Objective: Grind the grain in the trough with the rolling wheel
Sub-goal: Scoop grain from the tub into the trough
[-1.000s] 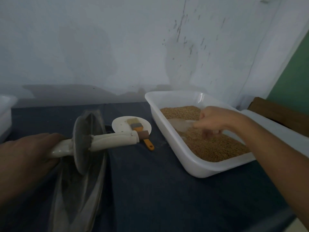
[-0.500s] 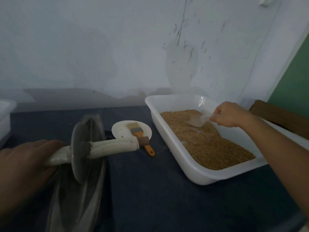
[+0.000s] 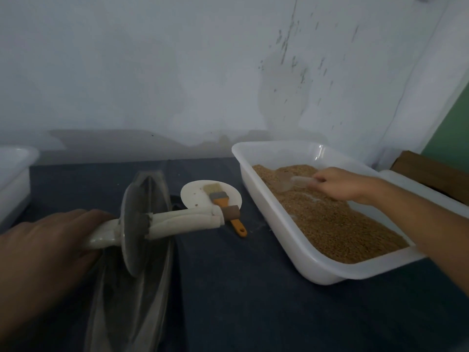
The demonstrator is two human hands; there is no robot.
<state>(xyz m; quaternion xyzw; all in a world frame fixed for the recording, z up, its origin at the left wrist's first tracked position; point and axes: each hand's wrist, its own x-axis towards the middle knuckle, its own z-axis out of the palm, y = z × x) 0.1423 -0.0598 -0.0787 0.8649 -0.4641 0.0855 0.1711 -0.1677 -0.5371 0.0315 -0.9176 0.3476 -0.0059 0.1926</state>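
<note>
Wheel [image 3: 133, 224]: one grey disc on a white-wrapped axle [image 3: 182, 222], standing on edge in the trough.
Trough [image 3: 142, 288]: one long, narrow, boat-shaped vessel on the dark table [image 3: 241, 301], at left; its contents cannot be made out.
Left hand [image 3: 48, 250]: fingers wrapped round the near end of the axle.
Grain [image 3: 330, 224]: one brown heap filling a white tub [image 3: 291, 247] at right, apart from the trough.
Right hand [image 3: 340, 184]: fingers pinched on the handle of one clear scoop [image 3: 291, 182], its bowl on the grain.
Brush [image 3: 223, 201]: one, orange-handled, bristles on one white disc [image 3: 198, 196] between trough and tub.
Second tub [image 3: 12, 174]: one, white, at the left edge.
</note>
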